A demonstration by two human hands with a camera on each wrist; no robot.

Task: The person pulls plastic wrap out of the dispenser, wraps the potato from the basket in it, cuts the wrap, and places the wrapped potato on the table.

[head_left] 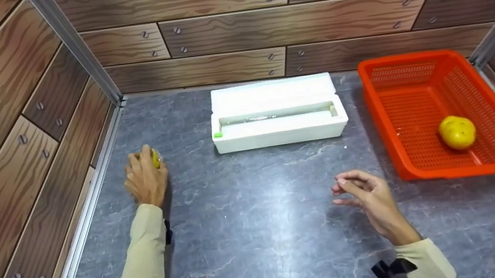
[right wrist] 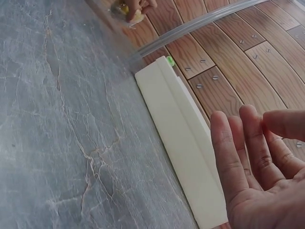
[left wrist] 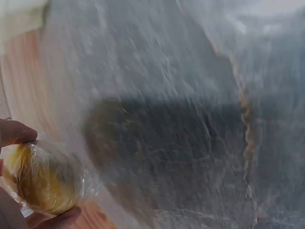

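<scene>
My left hand (head_left: 146,177) is at the left side of the table, fingers curled round a yellow fruit (left wrist: 45,179) wrapped in clear plastic film. In the head view the hand covers most of that fruit; the left wrist view shows fingertips on both sides of it. My right hand (head_left: 370,197) hovers over the table at the right, holding nothing. Its fingers are loosely bent, with the thumb close to the fingertips in the right wrist view. Between the hands, farther back, stands a white cling film box (head_left: 282,137), lid raised, with a clear film roll inside and a green slider (head_left: 217,134).
An orange-red plastic basket (head_left: 380,122) stands on the right, with one yellow fruit (head_left: 457,132) in it. Wood-patterned panels (head_left: 225,33) enclose the grey marbled table (head_left: 259,232) at the back and sides. A metal rail (head_left: 91,215) runs along the left edge.
</scene>
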